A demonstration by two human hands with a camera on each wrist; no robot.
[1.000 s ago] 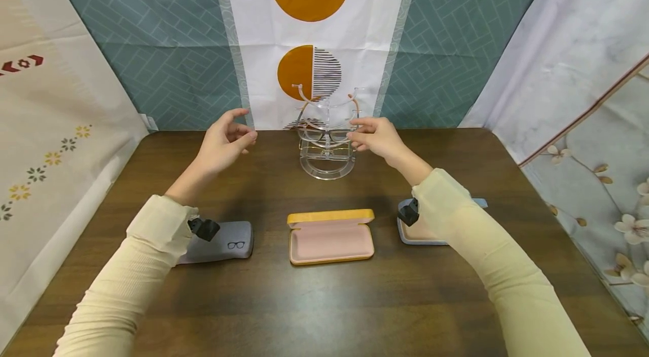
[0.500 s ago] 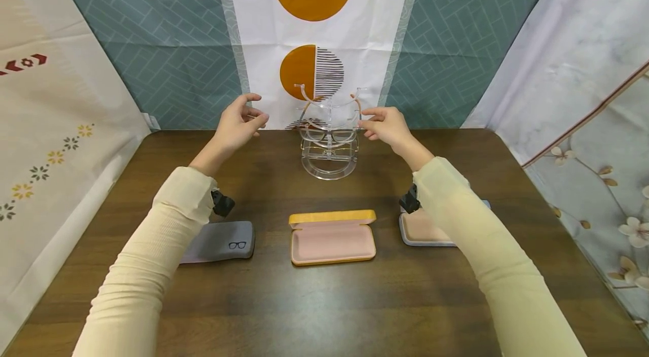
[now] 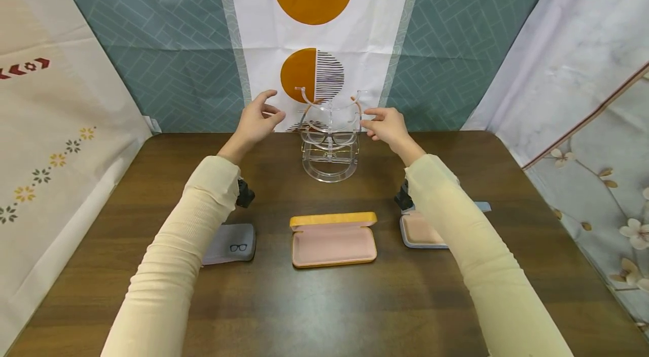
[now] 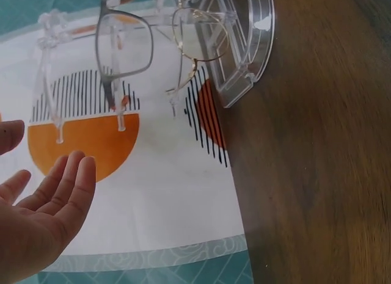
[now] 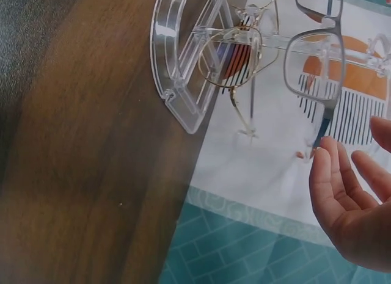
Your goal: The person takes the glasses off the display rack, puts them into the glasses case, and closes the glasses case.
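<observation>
A clear acrylic glasses stand (image 3: 329, 178) stands at the back of the table. It carries grey-framed glasses (image 5: 334, 29) with orange temple tips, and gold wire-rimmed glasses (image 5: 259, 57) on a lower tier. My left hand (image 3: 259, 121), fingers loosely bent, hovers to the left of the stand and apart from the glasses. On the other side, my right hand (image 3: 388, 127) has its fingertips right at the grey glasses' right temple. The right wrist view shows those fingers (image 5: 324, 174) relaxed, close to the temple's end and not curled round it.
A yellow glasses case (image 3: 333, 221) with pink lining lies open in front of the stand. To its left is a closed grey case (image 3: 233, 243), partly under my left sleeve. An open blue case (image 3: 425, 246) lies right, partly covered by my right sleeve.
My left hand has moved right and slightly up, nearer the stand. My right hand has shifted a little to the right and up, beside the grey glasses. The glasses have stayed on the stand.
</observation>
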